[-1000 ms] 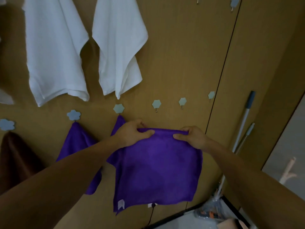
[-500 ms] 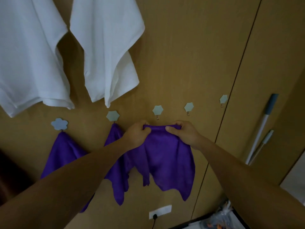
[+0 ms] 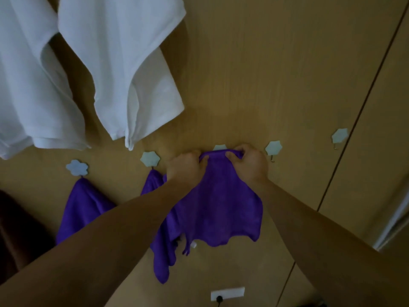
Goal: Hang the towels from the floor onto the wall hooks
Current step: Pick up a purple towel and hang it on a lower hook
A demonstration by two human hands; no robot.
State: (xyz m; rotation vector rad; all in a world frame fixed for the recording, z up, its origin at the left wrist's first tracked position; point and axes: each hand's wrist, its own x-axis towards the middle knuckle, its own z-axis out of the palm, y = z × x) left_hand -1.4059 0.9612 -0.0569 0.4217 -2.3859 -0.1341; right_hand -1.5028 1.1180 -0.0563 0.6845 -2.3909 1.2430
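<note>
I hold a purple towel [image 3: 221, 204] against the wooden wall, its top edge bunched between both hands. My left hand [image 3: 184, 166] grips the left of that edge and my right hand [image 3: 249, 163] grips the right. The bunched edge sits right at a pale hexagonal wall hook [image 3: 219, 147], which is mostly hidden behind it. Two more purple towels hang to the left: one [image 3: 81, 209] under a flower-shaped hook [image 3: 77, 167], another [image 3: 161, 251] under a hexagonal hook [image 3: 150, 159], partly behind my left forearm.
Two bare hexagonal hooks [image 3: 273, 148] [image 3: 339, 135] are to the right. Two white towels [image 3: 124, 69] [image 3: 28, 85] hang higher up. A dark brown towel [image 3: 15, 235] hangs at the left edge. A white wall socket [image 3: 227, 293] sits low, and a door seam [image 3: 354, 120] runs diagonally on the right.
Both hands have raised the purple towel up to the hook and drawn closer together, bunching its top edge. The view has tilted up and closer to the wall.
</note>
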